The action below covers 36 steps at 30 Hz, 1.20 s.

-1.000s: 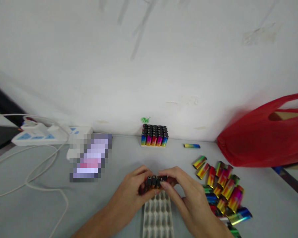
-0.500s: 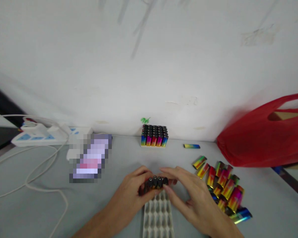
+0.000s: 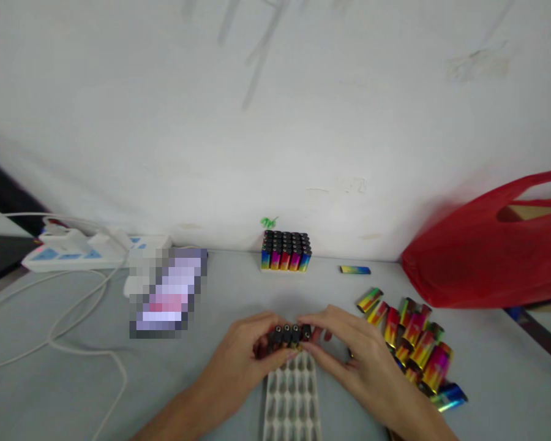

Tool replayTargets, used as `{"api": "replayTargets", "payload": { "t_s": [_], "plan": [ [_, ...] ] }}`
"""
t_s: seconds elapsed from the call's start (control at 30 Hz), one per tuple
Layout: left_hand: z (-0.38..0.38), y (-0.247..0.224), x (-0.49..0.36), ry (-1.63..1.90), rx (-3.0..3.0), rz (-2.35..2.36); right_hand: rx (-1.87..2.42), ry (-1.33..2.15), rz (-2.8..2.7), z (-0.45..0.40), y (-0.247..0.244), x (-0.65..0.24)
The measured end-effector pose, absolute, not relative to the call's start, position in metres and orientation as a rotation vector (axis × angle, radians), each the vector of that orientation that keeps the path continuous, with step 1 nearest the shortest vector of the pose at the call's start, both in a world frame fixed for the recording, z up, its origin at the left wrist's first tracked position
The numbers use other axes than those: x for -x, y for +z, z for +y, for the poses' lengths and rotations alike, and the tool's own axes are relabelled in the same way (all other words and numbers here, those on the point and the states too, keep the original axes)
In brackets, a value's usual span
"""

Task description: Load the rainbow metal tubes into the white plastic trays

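My left hand (image 3: 250, 346) is closed around a row of lighters (image 3: 286, 335), their black ends with small metal rings facing up. At the right end of that row, my right hand (image 3: 356, 349) pinches one more lighter (image 3: 306, 332) between thumb and fingers. The row is held over the far end of a pale tray (image 3: 292, 392) with rows of oval pockets. My fingers hide most of the lighter bodies, and I cannot tell whether they touch the tray.
A packed block of lighters (image 3: 285, 252) stands near the wall. One blue-yellow lighter (image 3: 355, 270) lies to its right. A loose pile of lighters (image 3: 417, 343) is beside my right hand. A red bag (image 3: 491, 251), a blurred phone (image 3: 172, 294), a power strip (image 3: 78, 251) and white cables (image 3: 78, 352) surround.
The lighter in my right hand has turned more upright and lines up with the row. My right hand has shifted slightly; my left hand keeps its hold.
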State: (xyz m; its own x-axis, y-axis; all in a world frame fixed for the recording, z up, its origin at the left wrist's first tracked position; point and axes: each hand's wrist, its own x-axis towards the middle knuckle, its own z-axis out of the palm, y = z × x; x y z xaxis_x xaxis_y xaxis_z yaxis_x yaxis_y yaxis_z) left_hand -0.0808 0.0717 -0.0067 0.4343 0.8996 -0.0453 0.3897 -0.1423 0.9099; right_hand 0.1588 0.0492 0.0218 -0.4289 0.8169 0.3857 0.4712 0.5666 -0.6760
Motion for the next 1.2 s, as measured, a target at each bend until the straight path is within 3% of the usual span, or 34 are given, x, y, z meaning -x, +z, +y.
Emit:
{"api": "replayTargets", "payload": {
  "t_s": [0.53,0.97,1.2],
  "plan": [
    [0.073,-0.006,0.081,0.642,-1.730,1.139,1.161,0.588,-1.874,0.047,0.017,-0.151],
    [0.076,-0.002,0.084,0.634,-1.802,1.189,1.277,1.068,-1.832,0.043,0.026,-0.144],
    [0.076,-0.003,0.085,0.620,-1.777,1.173,1.311,0.967,-1.654,0.048,0.017,-0.151]
  ]
}}
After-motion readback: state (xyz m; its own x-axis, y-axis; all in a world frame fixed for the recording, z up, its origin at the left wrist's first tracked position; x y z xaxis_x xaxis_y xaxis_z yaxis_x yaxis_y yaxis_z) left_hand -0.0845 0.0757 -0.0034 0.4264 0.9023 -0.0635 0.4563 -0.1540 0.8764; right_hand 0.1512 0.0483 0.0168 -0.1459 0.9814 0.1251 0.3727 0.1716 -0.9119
